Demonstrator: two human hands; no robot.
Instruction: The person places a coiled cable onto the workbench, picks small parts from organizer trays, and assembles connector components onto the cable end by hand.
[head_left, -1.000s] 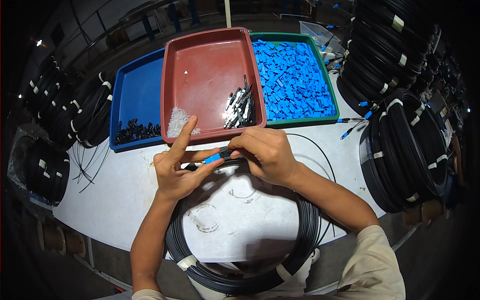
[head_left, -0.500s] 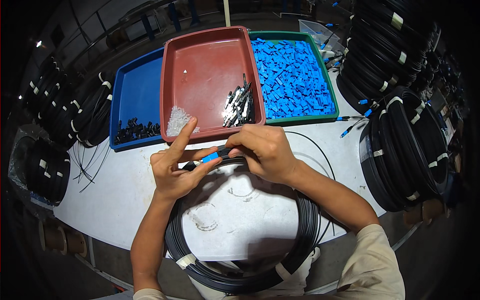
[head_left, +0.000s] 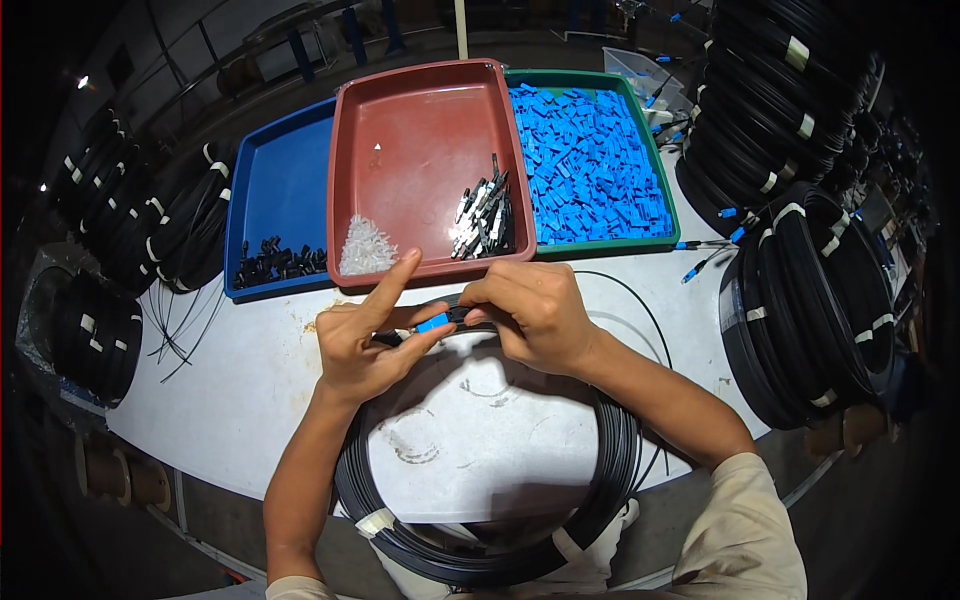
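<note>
A blue fibre-optic connector (head_left: 433,322) is pinched between the thumb and a finger of my left hand (head_left: 352,352), whose index finger points up and away. At the connector's right end, the bent fingers of my right hand (head_left: 540,308) close on a small black piece (head_left: 459,314), partly hidden by the fingertips. A dark cable end runs out to the left of the connector, under my left hand. Below both hands lies a large coil of black cable (head_left: 622,440), tied with pale tape and reaching over the table's near edge.
Beyond my hands stand a blue tray (head_left: 275,180) with black parts, a red tray (head_left: 420,110) with clear sleeves and black-and-silver pieces, and a green tray (head_left: 672,225) full of blue housings. Cable coils (head_left: 800,310) stack up at right; more coils (head_left: 190,225) are at left.
Both hands stay at the connector; the left hand has shifted slightly right, nearer the right hand. Less of the black piece shows between them. The whole view has shifted a little.
</note>
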